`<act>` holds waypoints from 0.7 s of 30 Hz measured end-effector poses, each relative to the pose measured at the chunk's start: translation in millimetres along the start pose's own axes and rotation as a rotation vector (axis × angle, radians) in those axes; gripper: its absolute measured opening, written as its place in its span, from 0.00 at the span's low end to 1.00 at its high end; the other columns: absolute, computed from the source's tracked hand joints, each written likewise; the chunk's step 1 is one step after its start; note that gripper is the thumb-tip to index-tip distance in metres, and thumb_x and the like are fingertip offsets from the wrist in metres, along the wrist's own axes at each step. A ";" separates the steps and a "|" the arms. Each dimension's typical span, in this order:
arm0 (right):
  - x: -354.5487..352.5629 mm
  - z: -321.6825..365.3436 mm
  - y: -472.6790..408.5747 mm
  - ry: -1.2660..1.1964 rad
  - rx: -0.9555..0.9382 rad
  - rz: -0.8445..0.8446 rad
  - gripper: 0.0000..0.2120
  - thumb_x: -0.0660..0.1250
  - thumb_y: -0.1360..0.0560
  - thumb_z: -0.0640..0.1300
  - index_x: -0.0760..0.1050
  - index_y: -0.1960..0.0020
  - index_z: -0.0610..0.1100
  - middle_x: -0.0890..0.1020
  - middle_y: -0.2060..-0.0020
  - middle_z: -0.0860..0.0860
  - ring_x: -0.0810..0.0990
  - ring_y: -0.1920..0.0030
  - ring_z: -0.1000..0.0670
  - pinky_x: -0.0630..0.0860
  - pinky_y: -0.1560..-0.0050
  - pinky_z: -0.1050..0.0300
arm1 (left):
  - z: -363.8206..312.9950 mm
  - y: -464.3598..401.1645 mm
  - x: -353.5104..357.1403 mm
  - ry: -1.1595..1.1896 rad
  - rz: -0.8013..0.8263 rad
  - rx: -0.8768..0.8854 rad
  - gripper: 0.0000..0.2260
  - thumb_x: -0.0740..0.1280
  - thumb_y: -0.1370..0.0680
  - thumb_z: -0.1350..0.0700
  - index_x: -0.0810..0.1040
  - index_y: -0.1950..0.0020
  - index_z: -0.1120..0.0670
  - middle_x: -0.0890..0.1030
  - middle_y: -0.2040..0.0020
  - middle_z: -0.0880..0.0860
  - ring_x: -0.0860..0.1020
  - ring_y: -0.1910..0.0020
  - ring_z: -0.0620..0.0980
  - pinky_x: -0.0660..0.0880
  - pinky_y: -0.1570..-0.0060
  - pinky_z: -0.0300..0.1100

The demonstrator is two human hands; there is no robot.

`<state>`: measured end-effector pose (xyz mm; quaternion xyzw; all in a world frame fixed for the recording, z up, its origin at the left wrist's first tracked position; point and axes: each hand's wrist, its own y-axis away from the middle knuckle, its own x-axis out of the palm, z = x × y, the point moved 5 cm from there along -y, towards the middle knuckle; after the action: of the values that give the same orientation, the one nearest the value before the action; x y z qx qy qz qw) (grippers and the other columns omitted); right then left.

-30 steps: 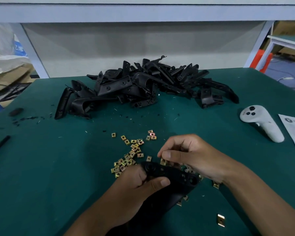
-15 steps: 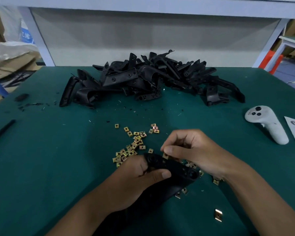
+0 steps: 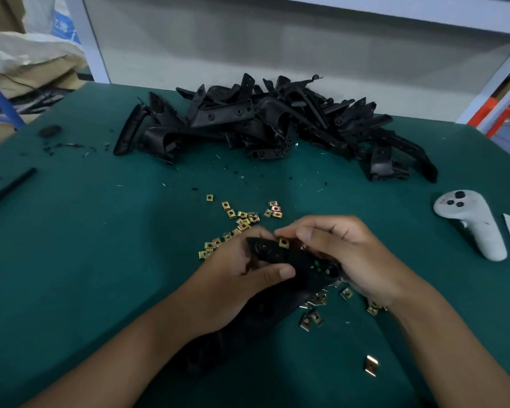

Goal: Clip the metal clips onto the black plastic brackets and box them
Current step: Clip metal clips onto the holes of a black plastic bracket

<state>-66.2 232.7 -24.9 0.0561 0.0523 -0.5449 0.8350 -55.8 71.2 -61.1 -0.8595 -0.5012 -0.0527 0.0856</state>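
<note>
Your left hand [image 3: 233, 278] is wrapped around the black bracket [image 3: 292, 260], thumb curled over its near edge, and your right hand [image 3: 345, 254] pinches one brass-coloured clip [image 3: 283, 242] against the bracket's far edge, just past your left fingertips. The clip looks only part-way on, so the likely slip is here: push at an angle and it could skew on the edge or spring out of your pinch into the loose clips [image 3: 242, 219] lying just beyond your left hand (you would lose time finding it). The bracket's long tail runs back under your left wrist, so a hard push may also pivot it in your grip. Counts: one bracket in hand, one clip being fitted, roughly two dozen loose clips beyond and to the left of your hands, about ten more by your right wrist, and one stray clip [image 3: 371, 365] nearer you. The pile of brackets [image 3: 262, 122] further off is too tangled to count. One white controller [image 3: 471, 225] sits well right of your right hand; no box is in view.
</note>
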 end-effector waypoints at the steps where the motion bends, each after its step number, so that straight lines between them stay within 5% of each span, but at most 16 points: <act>1: -0.5 1.0 0.0 0.001 -0.011 -0.003 0.14 0.67 0.24 0.56 0.86 0.44 0.52 0.84 0.46 0.56 0.82 0.42 0.53 0.76 0.45 0.63 | 0.3 -0.9 -1.9 0.056 -0.031 0.007 0.10 0.76 0.31 0.53 0.78 0.53 0.49 0.80 0.59 0.48 0.79 0.59 0.45 0.77 0.56 0.36; 8: 4.9 6.4 2.4 0.137 -0.104 -0.009 0.15 0.73 0.28 0.57 0.85 0.42 0.58 0.75 0.45 0.58 0.78 0.40 0.55 0.77 0.44 0.60 | -9.4 -1.0 -6.1 0.057 -0.110 0.075 0.14 0.75 0.26 0.59 0.79 0.43 0.60 0.85 0.52 0.52 0.83 0.50 0.46 0.78 0.49 0.35; 12: 6.2 5.9 1.7 0.154 -0.124 -0.015 0.14 0.72 0.28 0.57 0.85 0.44 0.58 0.75 0.46 0.57 0.78 0.45 0.52 0.77 0.45 0.57 | -13.7 1.2 -6.1 -0.011 -0.081 0.087 0.10 0.74 0.27 0.58 0.80 0.47 0.56 0.84 0.56 0.45 0.82 0.54 0.41 0.76 0.53 0.31; 16: 4.6 0.8 -0.4 0.080 -0.110 0.042 0.17 0.67 0.24 0.61 0.83 0.39 0.56 0.76 0.45 0.58 0.77 0.40 0.55 0.75 0.42 0.59 | -12.3 -1.0 -9.8 0.021 -0.107 0.090 0.10 0.76 0.26 0.57 0.82 0.46 0.52 0.84 0.54 0.48 0.82 0.52 0.45 0.77 0.50 0.37; 19: -19.2 -2.3 -4.3 0.083 -0.138 -0.187 0.15 0.62 0.20 0.58 0.83 0.39 0.57 0.80 0.47 0.61 0.78 0.45 0.57 0.71 0.45 0.57 | -15.3 -1.5 -9.9 -0.032 -0.104 0.128 0.11 0.73 0.26 0.57 0.80 0.45 0.58 0.85 0.56 0.44 0.82 0.55 0.40 0.76 0.54 0.31; 21: -40.7 -7.4 -3.7 0.314 -0.123 -0.414 0.11 0.63 0.19 0.51 0.83 0.43 0.60 0.81 0.48 0.62 0.79 0.46 0.60 0.70 0.46 0.60 | -15.5 -0.2 -10.5 -0.073 -0.102 0.134 0.10 0.73 0.26 0.56 0.80 0.47 0.58 0.84 0.57 0.43 0.82 0.56 0.39 0.75 0.55 0.30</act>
<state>-86.0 269.2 -26.3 0.0771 0.2247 -0.6847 0.6891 -61.2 59.2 -47.7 -0.8266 -0.5494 0.0080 0.1219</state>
